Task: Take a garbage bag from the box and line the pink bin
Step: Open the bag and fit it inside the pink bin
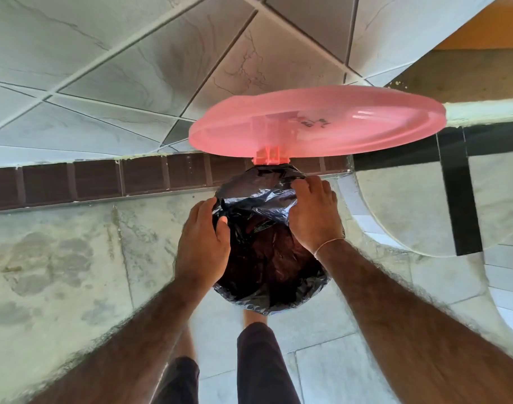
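Both hands, left hand (pixel 202 243) and right hand (pixel 313 214), grip the bag (pixel 264 258) at the bin rim under the raised lid (pixel 316 123). Uneven pulling risks tearing or slipping the film.

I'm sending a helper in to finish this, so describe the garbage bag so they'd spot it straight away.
Find the big pink lid standing open against the tiled wall. Right below its hinge sits the garbage bag, stretched over the bin mouth, with the left hand and right hand on its edges. It is the only black, glossy, crinkled thing there.
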Demonstrator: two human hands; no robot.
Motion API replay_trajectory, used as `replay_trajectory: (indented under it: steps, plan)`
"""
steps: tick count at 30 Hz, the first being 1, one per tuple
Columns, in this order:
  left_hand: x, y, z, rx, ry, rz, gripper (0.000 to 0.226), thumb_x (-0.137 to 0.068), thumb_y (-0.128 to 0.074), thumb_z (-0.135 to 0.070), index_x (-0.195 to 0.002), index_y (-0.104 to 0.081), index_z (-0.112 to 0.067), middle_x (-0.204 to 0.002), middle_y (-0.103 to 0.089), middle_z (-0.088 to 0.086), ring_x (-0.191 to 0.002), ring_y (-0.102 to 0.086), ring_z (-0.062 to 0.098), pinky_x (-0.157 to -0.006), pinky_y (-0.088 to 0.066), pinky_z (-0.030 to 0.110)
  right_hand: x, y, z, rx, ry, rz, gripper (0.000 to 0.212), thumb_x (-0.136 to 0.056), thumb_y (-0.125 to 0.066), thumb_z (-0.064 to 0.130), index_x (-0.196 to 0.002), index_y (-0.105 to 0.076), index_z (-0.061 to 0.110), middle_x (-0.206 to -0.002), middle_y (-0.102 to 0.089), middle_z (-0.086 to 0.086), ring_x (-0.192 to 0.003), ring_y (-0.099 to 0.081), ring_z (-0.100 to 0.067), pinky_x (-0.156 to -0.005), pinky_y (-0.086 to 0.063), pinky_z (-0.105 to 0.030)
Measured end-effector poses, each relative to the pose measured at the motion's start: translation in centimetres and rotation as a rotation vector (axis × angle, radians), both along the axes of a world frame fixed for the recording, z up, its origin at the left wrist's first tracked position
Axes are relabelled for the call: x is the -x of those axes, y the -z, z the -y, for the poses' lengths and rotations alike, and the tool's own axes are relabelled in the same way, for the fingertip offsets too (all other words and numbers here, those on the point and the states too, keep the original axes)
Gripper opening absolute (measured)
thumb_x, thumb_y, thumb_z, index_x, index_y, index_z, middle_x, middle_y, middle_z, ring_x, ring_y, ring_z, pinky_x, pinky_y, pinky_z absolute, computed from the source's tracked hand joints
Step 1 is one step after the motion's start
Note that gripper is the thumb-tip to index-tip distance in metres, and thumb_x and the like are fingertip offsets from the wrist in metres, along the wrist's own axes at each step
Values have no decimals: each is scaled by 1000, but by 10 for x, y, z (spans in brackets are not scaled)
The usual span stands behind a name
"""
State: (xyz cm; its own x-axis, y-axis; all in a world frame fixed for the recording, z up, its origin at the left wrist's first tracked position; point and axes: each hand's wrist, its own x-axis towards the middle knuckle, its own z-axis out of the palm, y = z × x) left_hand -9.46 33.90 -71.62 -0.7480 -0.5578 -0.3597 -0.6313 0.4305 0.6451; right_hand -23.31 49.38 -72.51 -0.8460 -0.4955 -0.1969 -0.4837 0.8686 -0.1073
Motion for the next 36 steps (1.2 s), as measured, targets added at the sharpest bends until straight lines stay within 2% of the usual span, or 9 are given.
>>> replay_trajectory:
  steps: [4,8,12,14,17,19,25,29,36]
  plan:
    - [3,-2,4,-68,-45,24,44,-97,-43,-23,-140,-41,-16,-137,-51,5,-124,-49,23,-101,-37,31,3,2,-1,106,227,-19,37,-74,-58,13,-111,-55,12,-111,-56,-13,-97,-52,-33,-82,-44,-44]
    - [8,3,10,-132,-54,44,43,-97,-42,-28,-139,-42,-22,-132,-56,2,-119,-53,22,-97,-39,33,15,8,-11,315,607,294,26,-97,-43,29,-104,-56,8,-107,-63,-18,-100,-58,-36,-78,-41,-34]
    - [14,7,16,-203,-87,88,37,-98,-41,-29,-134,-47,-23,-116,-60,-1,-104,-57,21,-83,-36,27,23,3,-20,290,601,441,45,-101,-31,39,-107,-59,4,-114,-63,-22,-106,-57,-38,-87,-41,-38]
    - [15,8,20,-199,-122,70,36,-97,-42,-29,-131,-51,-21,-120,-62,1,-105,-57,20,-84,-38,28,27,0,-25,312,642,464,50,-101,-28,44,-111,-60,6,-119,-62,-20,-111,-56,-35,-94,-39,-38]
    - [12,5,23,-120,-186,1,34,-96,-45,-27,-126,-56,-16,-125,-61,7,-110,-58,21,-91,-43,30,24,-4,-33,346,627,287,44,-100,-35,41,-104,-62,7,-110,-66,-17,-103,-59,-34,-87,-41,-35]
    - [6,-1,24,-93,-219,-23,31,-95,-45,-22,-121,-59,-13,-120,-61,9,-103,-58,20,-88,-41,27,12,-11,-37,393,646,158,37,-98,-43,38,-103,-63,7,-109,-67,-16,-102,-60,-32,-86,-44,-31]
    - [-22,-23,19,-110,-169,37,24,-93,-45,-18,-108,-64,-16,-106,-59,5,-90,-53,16,-82,-37,25,-43,-28,-51,364,769,51,21,-90,-56,23,-94,-66,5,-100,-65,-19,-99,-56,-36,-84,-42,-35]
    - [-51,-40,13,-127,-30,81,22,-93,-46,-22,-103,-66,-21,-105,-62,4,-99,-59,23,-88,-43,30,-86,-56,-56,284,693,175,20,-89,-57,23,-102,-64,8,-106,-64,-16,-102,-56,-35,-89,-46,-41]
    - [-74,-127,12,-127,44,101,26,-94,-44,-32,-108,-64,-23,-109,-59,1,-99,-52,16,-83,-36,27,-123,-155,-52,221,602,353,27,-90,-56,26,-113,-59,13,-119,-57,-10,-112,-54,-29,-98,-46,-41]
